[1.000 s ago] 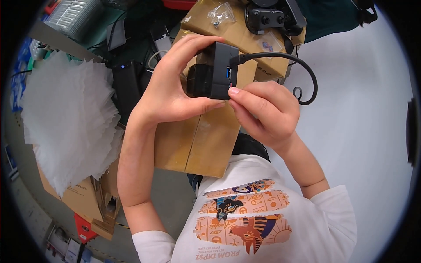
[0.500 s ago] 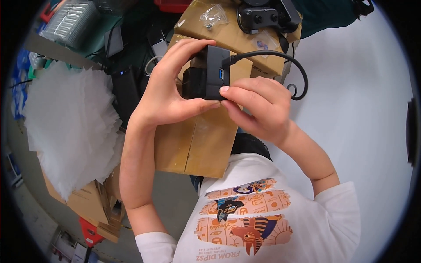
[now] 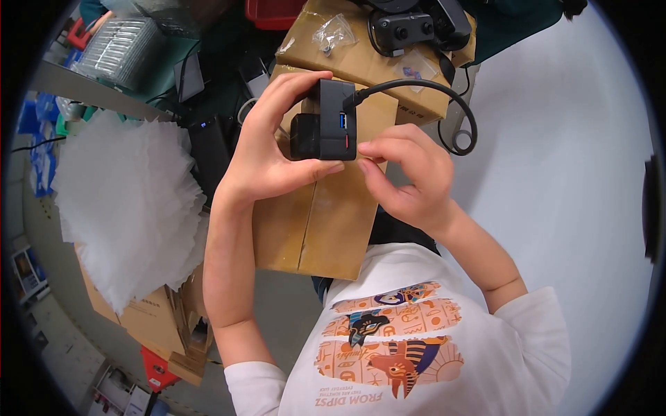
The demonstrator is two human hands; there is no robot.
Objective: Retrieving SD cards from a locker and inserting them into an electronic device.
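Observation:
My left hand is wrapped round a small black electronic box, fingers over its top and thumb beneath. The face turned to the right has a blue USB port and, lower down, a thin red strip, too small to name. A thick black cable is plugged in near the top of that face and loops away to the right. Just right of the box, my right hand has thumb and forefinger a little apart, with nothing visible between them.
Below the box stands a cardboard box; another carton behind bears clear plastic bags and a black headset-like device. White foam sheets are stacked at left. Clear plastic trays and a red bin lie farther back.
My right fingers have drawn back slightly from the black box's face, uncovering the red strip. The left hand still holds the box, nearly in place.

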